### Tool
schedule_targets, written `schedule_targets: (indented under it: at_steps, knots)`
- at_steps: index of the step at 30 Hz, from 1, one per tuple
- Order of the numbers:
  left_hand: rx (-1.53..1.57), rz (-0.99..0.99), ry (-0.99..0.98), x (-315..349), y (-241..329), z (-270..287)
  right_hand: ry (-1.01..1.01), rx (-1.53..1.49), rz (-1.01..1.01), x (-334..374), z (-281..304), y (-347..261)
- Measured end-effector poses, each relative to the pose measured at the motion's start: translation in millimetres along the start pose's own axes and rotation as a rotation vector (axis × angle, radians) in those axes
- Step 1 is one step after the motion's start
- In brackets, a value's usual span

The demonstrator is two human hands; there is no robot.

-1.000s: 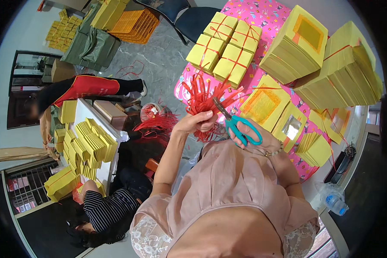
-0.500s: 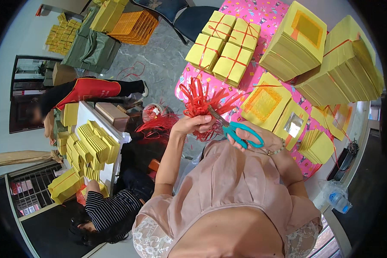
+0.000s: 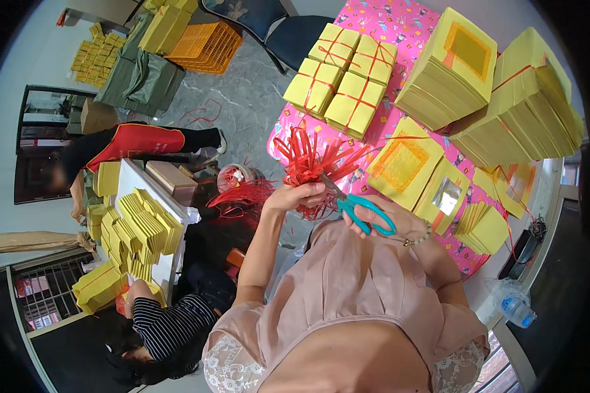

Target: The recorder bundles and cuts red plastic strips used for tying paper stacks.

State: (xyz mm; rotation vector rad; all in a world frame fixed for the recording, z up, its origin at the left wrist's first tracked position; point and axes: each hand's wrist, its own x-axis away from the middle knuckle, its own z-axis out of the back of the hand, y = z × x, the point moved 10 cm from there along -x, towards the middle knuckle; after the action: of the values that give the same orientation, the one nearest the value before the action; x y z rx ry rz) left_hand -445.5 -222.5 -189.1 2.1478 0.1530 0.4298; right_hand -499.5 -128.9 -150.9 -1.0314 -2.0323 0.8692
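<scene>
Since the earlier frame, the teal scissors and both hands sit slightly lower in my head view. My left hand has its fingers closed on a bunch of red strips, apparently pinched at the base so the ends fan freely, before the chest beside the pink-covered tabletop. My right hand's fingers curl around the handles; I can't tell how far the blades part.

Beyond the red strips, yellow bundles block passage; leftward lies open.
</scene>
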Motion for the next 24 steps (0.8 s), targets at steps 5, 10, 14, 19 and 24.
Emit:
schedule_targets:
  at_steps: [5,10,14,19,24]
  knots:
    - [-0.043,0.061,0.018,2,-4,2,0.017,-0.009,-0.035,0,1,3]
    - [-0.160,0.068,0.054,5,-5,4,0.020,-0.052,-0.017,-1,0,0]
    - [-0.283,0.147,0.058,7,-13,10,0.067,-0.048,-0.023,0,1,0]
    - [-0.395,0.117,0.084,7,-7,9,0.106,-0.071,-0.013,1,3,-3]
    - [-0.259,0.111,0.080,5,-1,-1,0.133,-0.093,-0.003,3,5,-1]
